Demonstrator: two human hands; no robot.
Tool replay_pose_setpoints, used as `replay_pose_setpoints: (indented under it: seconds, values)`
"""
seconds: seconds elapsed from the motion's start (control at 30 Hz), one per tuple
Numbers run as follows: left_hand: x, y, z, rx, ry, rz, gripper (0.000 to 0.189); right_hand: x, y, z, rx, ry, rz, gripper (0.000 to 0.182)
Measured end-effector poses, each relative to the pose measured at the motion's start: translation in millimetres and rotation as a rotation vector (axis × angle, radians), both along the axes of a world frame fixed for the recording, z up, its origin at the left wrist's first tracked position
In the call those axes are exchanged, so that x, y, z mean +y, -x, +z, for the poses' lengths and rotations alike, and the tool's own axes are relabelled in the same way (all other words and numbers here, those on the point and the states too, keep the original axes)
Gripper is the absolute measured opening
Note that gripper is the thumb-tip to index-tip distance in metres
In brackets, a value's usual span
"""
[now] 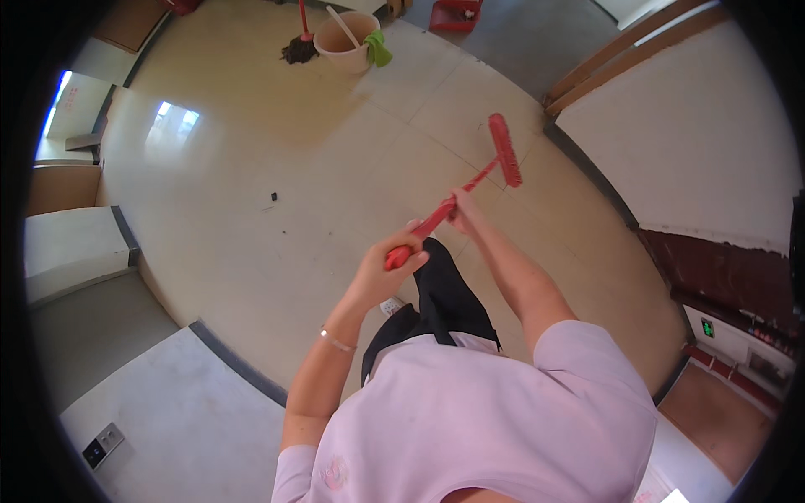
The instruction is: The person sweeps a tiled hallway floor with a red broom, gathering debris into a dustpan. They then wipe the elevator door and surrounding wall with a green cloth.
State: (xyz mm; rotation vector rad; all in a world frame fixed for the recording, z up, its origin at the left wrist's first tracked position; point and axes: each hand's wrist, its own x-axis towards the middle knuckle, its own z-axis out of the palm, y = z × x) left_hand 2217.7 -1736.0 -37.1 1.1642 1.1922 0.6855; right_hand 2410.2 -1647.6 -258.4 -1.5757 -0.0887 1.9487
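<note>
A red push broom (505,149) reaches out in front of me, its bristled head low over or on the tiled floor (377,182); whether it touches, I cannot tell. My left hand (395,251) is closed around the red handle near its rounded end. Farther along the handle, closer to the broom head, my right hand (460,214) grips it. A small black object (274,197) and some tiny specks lie on the floor to the left.
At the top stand a mop (300,49) and a pale bucket (346,58) with a green cloth (378,49) over its rim. A red dustpan (455,16) lies beyond a doorway. White walls flank the floor on both sides.
</note>
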Motion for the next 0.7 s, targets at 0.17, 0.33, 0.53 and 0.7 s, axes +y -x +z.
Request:
replay_pose_setpoints:
  seconds: [0.17,0.33,0.53,0.7]
  values:
    - [60.5,-10.8,-27.8,0.109,0.179,-0.012,0.009,45.6,-11.8,-58.6,-0.001,0.164,0.191,0.017]
    - [43.1,59.5,37.5,0.339,0.174,0.158,0.010,20.0,132.5,-36.2,0.147,0.244,0.376,0.012]
    - [10.1,70.1,94.9,0.613,0.122,0.329,0.011,2.1,254.2,52.2,0.430,0.368,0.331,0.018]
    - [-19.1,55.5,94.1,0.528,0.002,0.457,0.037,18.1,247.2,60.2,0.520,0.298,0.607,0.016]
